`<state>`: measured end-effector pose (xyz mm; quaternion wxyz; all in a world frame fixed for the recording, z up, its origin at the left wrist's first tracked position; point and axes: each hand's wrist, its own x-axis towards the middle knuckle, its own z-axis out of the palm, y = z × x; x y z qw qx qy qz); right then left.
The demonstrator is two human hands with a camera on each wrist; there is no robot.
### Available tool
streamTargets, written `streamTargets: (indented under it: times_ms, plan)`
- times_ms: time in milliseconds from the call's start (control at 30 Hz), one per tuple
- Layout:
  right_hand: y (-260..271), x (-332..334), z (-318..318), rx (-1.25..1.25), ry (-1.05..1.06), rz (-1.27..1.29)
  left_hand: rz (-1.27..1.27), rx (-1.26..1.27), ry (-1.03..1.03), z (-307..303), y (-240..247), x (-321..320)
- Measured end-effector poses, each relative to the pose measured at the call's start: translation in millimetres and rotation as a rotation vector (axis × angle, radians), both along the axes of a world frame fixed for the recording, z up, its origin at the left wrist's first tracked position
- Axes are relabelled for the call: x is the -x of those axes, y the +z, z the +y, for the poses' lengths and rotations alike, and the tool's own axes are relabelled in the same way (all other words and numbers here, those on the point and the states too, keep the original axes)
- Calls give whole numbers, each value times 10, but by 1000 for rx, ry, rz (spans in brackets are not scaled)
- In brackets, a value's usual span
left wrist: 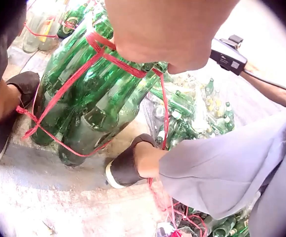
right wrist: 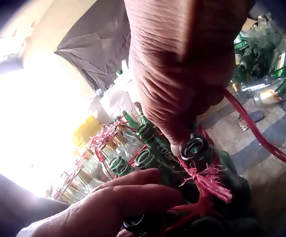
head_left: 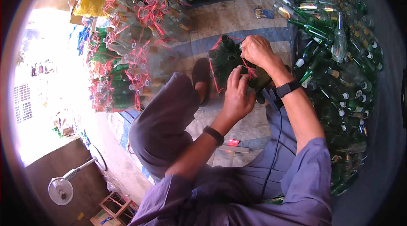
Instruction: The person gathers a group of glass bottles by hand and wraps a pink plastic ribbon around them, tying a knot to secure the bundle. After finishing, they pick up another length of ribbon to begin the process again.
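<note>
Head view: green bottles (head_left: 229, 59) sit beneath the fingers (head_left: 234, 78).

I'm looking at a bundle of green glass bottles (head_left: 231, 58) packed together just beside the person's left shoe (head_left: 201, 73), upright with their mouths on top. Red twine (left wrist: 71, 81) wraps them, banding the necks and slanting down the sides to a low knot. I can make out a frayed tuft of twine (right wrist: 214, 187) among the mouths, on the half farther from that shoe, and one strand running clear of the glass.
</note>
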<state>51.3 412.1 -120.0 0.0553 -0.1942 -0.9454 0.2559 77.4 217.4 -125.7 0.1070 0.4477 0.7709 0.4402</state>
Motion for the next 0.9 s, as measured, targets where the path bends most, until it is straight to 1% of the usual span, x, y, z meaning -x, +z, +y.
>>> streamTargets:
  times_ms: [33, 67, 133, 167, 433, 533, 600, 633, 667, 767, 900]
  plan:
    - [13, 14, -3, 3, -4, 5, 90, 61, -46, -8, 23, 23]
    - [25, 19, -5, -20, -3, -22, 93, 63, -52, -10, 41, 44]
    - [38, 5, -23, -43, -6, -54, 184, 153, -131, -2, 90, 53]
    - [46, 1, -30, -44, -28, -56, 223, 158, -143, 8, 114, 53]
    - [31, -86, 13, -65, -78, -90, 255, 200, -148, 39, 114, 76]
    - [5, -145, 72, -12, -143, -61, 248, 199, -126, 45, 109, 67]
    - [-13, -226, 165, 179, -82, -12, 237, 199, -116, 51, 106, 66]
    - [-100, -251, 213, 184, -67, 47, 222, 195, -108, 54, 99, 64]
    - [-181, -285, 280, 184, -68, 49, 207, 191, -101, 56, 90, 64]
    - [-150, -323, 362, 377, -30, -2, 200, 188, -94, 67, 75, 65]
    - [-279, -341, 401, 450, -90, -80, 201, 195, -96, 75, 67, 69]
